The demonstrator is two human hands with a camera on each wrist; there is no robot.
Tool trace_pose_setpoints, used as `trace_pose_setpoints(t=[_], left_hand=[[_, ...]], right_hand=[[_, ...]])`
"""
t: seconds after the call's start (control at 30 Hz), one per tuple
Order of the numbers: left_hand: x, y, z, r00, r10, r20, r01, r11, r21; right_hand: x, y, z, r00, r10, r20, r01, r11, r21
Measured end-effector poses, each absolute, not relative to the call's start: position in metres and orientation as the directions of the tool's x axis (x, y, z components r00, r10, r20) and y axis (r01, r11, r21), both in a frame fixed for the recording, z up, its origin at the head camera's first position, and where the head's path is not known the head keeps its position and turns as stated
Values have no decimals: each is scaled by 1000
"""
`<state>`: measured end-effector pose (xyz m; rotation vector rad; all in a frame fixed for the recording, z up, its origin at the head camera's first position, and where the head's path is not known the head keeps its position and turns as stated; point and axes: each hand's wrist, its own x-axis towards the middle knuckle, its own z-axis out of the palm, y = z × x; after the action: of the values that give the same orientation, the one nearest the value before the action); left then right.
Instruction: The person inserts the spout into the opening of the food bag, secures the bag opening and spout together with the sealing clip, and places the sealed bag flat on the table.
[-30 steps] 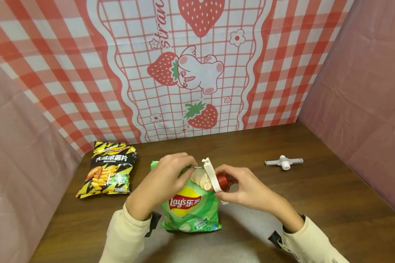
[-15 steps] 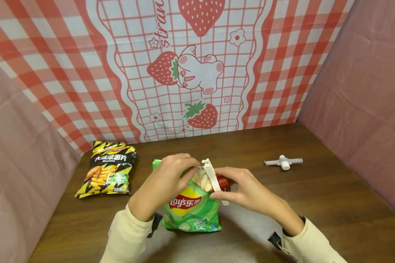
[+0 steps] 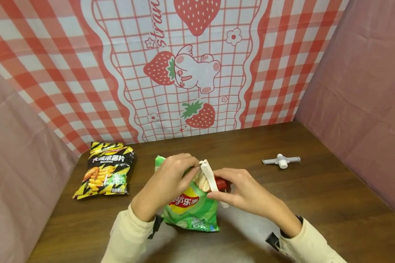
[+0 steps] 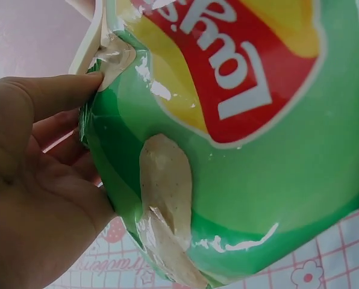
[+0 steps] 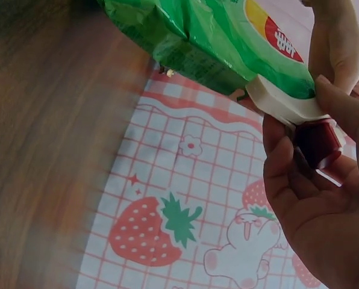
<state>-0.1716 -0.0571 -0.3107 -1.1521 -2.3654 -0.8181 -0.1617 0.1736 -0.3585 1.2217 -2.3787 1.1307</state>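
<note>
In the head view a green Lay's chip bag (image 3: 197,210) stands near the table's front, its printed face toward me. My left hand (image 3: 168,177) pinches its top edge; in the left wrist view the thumb (image 4: 71,93) presses on the edge from the front. A white bag clip (image 3: 209,176) with a red spout cap (image 3: 221,183) sits slanted at the bag's top right. My right hand (image 3: 245,186) grips this clip, fingers and thumb around the cap, as the right wrist view confirms. Whether the clip is fastened I cannot tell.
A black and yellow chip bag (image 3: 106,168) lies at the left of the wooden table (image 3: 322,204). Toward the right lies another clip, grey with a white round cap (image 3: 281,160). A checked strawberry cloth (image 3: 197,73) hangs behind, with pink cloth at both sides.
My left fingertips have come closer to the clip's upper end, and less of the pale strip at the bag's top shows. The right thumb has shifted left along the clip. The view has moved slightly.
</note>
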Motion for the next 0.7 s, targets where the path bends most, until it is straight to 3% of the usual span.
trace_pose_setpoints(t=[0.27,0.7], left_hand=[[-173,-54,-313,-629,578,520,777,484,402],[-173,-54,-313,-597,615,515,802,452,390]], right_hand=[[-163,172,-362,-646,-551,529,-760,391,-520],[-161,169,-363,-652,-558,514,-746,348,-569]])
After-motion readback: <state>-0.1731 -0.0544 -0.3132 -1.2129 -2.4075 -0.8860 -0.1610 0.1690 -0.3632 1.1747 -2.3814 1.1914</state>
